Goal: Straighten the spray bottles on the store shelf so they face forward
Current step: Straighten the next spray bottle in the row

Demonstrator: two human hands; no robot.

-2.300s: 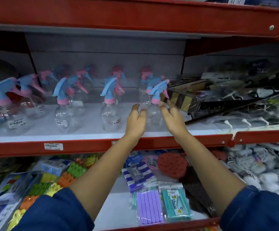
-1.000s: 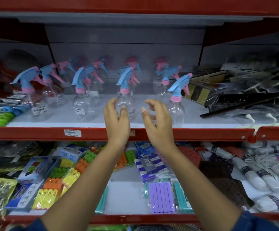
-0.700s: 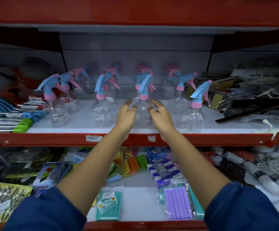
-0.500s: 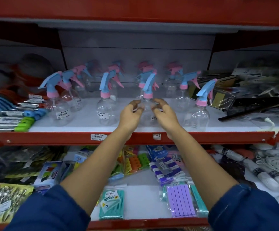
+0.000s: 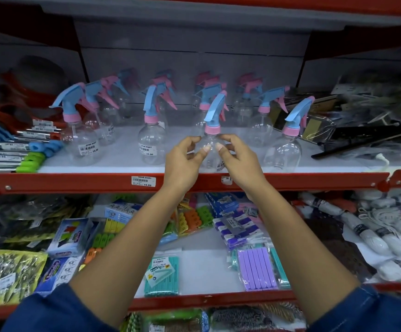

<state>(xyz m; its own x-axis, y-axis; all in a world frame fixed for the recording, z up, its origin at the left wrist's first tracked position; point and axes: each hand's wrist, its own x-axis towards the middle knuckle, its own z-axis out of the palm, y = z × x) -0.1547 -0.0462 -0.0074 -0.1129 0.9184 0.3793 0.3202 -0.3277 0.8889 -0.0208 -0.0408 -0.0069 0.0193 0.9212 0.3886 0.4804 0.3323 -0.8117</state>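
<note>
Head camera looks at a red-edged store shelf (image 5: 74,182) with both hands raised to one clear spray bottle (image 5: 210,130) near the shelf's front edge. The left hand (image 5: 182,161) is partly curled, thumb and fingers spread around the bottle's left shoulder, fingertips resting on the clear plastic just below the pink collar. The right hand (image 5: 239,159) mirrors it on the right shoulder, fingers bent, thumb tip close to the left thumb in front of the bottle. Neither hand is closed tight; together they cup the bottle loosely from both sides, and how firm the hold is cannot be told. The bottle stands upright between the two hands, its blue trigger head rising above the fingers and angled up and to the right.

Other spray bottles stand on the same shelf: one just left of the hands (image 5: 150,140) with a price sticker, another farther left (image 5: 80,137), and one to the right (image 5: 288,144), with more rows behind. A white price label (image 5: 143,181) sits on the shelf's red lip. Blue sleeves (image 5: 58,310) cover the upper arms.
</note>
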